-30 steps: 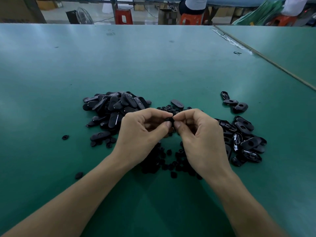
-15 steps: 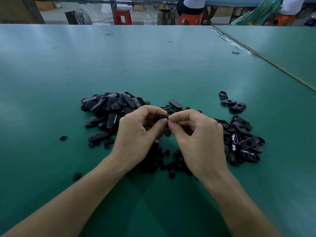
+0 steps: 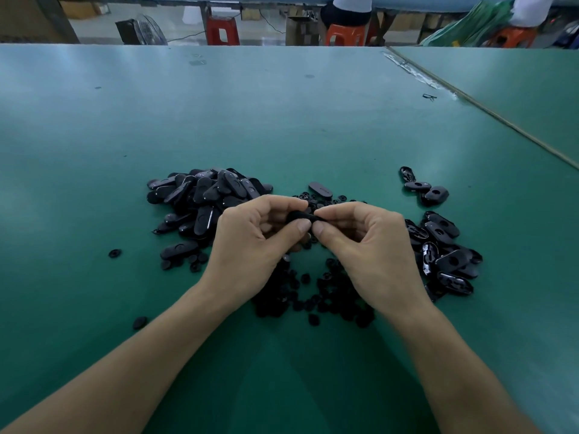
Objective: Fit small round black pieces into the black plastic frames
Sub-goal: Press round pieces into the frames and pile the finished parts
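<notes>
Green bench; our left hand, right hand pinch frame. Risk: piece slips, we lose it in heap beneath grip.

On wide green-topped table: heap of black oval plastic frames at left, looser second heap at right. Between them, scattered small round black pieces; two strays well left.

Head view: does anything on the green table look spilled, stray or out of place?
Minor strays only. One round piece and a second round piece lie alone on the table, left of the frame pile; a small dark scrap sits far off by the seam. No damage shows.
</notes>
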A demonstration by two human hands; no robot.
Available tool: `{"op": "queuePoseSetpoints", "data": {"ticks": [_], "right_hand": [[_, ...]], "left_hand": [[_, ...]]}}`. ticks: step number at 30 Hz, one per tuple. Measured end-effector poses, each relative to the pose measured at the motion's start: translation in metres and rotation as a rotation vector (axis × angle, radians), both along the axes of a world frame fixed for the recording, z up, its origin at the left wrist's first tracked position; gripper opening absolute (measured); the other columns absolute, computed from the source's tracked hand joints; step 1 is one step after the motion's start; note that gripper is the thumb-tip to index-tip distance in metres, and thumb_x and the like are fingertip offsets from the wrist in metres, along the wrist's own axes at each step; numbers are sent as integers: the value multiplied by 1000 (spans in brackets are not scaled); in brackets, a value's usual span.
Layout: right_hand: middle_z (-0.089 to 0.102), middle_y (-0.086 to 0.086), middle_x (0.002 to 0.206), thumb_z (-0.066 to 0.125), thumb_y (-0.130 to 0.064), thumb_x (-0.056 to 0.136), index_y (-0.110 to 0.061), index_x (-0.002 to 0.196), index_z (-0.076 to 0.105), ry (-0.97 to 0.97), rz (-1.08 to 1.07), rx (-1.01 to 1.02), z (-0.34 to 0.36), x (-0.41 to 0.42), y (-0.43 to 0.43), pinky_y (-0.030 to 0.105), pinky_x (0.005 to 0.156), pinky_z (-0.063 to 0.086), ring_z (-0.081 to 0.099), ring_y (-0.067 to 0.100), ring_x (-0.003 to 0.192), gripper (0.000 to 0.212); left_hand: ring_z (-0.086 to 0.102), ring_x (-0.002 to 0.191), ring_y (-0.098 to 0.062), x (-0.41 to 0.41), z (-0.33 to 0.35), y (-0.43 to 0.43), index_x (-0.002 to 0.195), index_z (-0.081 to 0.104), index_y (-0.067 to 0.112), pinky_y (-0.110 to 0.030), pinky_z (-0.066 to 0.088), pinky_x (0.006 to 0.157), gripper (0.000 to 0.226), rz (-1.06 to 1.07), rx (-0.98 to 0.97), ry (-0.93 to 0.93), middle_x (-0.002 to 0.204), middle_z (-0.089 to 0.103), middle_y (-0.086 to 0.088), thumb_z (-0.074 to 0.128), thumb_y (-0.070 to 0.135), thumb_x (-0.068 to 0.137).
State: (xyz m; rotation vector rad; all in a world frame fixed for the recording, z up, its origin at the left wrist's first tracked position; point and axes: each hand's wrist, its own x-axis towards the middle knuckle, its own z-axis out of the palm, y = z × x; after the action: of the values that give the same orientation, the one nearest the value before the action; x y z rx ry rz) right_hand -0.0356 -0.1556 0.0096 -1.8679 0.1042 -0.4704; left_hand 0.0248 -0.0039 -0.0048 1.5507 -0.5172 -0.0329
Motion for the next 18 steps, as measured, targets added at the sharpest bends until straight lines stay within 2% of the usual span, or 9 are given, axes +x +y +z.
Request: {"op": "queuePoseSetpoints", "data": {"ticks": [7,12,18], "right_hand": [[73,-19,83,77,-16,86,-30,86,70,31,2,-57,0,1,-2,10,71,51,70,-1,78,16],[72,-14,79,74,-18,88,-29,85,68,52,-8,-72,0,1,2,10,68,50,68,1,77,13],[72,-16,78,74,-18,88,-26,85,69,76,-28,-58,1,1,1,11,65,49,67,0,72,10]], "left_hand": [[76,75,-16,2,-1,-1,97,77,36,-30,62,67,22,-4,10,-3,84,78,3,78,23,79],[74,74,-8,2,-1,-1,94,77,39,-18,58,64,28,12,16,-37,81,77,10,79,15,81],[71,70,-5,1,0,-2,93,75,33,-18,58,62,29,26,17,-13,76,75,11,80,7,81]]}}
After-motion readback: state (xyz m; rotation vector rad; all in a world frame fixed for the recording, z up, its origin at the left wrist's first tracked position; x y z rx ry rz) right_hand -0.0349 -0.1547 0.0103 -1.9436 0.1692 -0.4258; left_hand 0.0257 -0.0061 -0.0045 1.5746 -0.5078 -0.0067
